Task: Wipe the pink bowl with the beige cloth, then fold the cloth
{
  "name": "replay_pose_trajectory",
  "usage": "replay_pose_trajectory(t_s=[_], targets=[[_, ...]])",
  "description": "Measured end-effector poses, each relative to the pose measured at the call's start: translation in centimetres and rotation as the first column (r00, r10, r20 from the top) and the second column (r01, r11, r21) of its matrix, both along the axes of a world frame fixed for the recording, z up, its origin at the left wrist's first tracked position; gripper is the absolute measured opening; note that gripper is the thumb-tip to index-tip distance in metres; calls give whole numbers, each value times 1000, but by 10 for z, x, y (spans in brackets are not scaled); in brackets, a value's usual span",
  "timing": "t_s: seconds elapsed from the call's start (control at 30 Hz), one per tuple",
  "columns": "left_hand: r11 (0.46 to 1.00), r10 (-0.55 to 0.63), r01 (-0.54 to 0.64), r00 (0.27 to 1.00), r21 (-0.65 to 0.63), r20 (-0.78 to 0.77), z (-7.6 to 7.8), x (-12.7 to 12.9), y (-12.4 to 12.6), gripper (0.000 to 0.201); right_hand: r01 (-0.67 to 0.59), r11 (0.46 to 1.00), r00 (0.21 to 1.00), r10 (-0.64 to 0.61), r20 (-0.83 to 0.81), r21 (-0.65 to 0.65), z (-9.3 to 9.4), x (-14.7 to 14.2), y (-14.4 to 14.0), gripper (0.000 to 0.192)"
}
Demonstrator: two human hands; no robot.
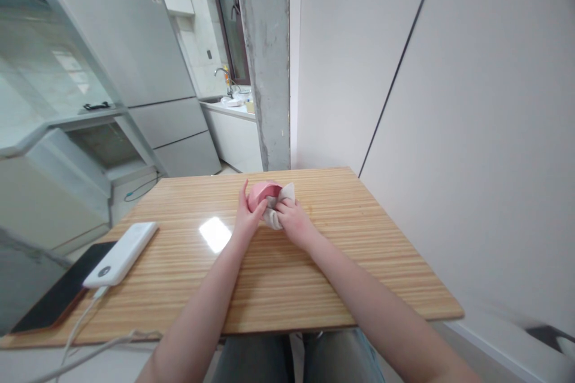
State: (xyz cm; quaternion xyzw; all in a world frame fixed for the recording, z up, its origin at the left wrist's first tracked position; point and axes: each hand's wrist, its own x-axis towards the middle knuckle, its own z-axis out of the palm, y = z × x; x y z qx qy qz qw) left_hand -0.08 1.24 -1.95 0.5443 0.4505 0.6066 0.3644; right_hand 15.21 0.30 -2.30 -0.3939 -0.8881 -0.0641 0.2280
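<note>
Over the far middle of the wooden table, my left hand (248, 213) grips a pink bowl (262, 192) from its left side, thumb toward the rim. The bowl is tipped, with its opening turned to the right and toward me. My right hand (291, 217) is closed on a pale cloth (273, 217) and presses it at the bowl's opening. Part of the cloth sticks up above my right fingers. The fingertips of my right hand are partly hidden in the cloth.
On the table (323, 293) at the left lie a white power bank (126, 251) with a cable (83, 323) and a dark flat tablet-like object (58, 290). A white wall panel (431, 149) borders the right side. A fridge (130, 42) and sink counter (233, 131) stand beyond.
</note>
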Motion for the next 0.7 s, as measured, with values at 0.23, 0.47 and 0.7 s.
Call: replay_pose_trajectory(t_s=[0.23,0.47,0.7], targets=[[997,73,-72,997,40,-33,2,8,-2,61,-18,1000,994,20,-105,26,-5,4,5,9],[987,68,-34,973,-155,221,-1,4,3,69,-103,993,984,109,-138,52,2,5,4,5],[960,-21,141,898,-243,439,-12,22,4,51,-92,996,927,79,-368,-17,-3,11,4,10]])
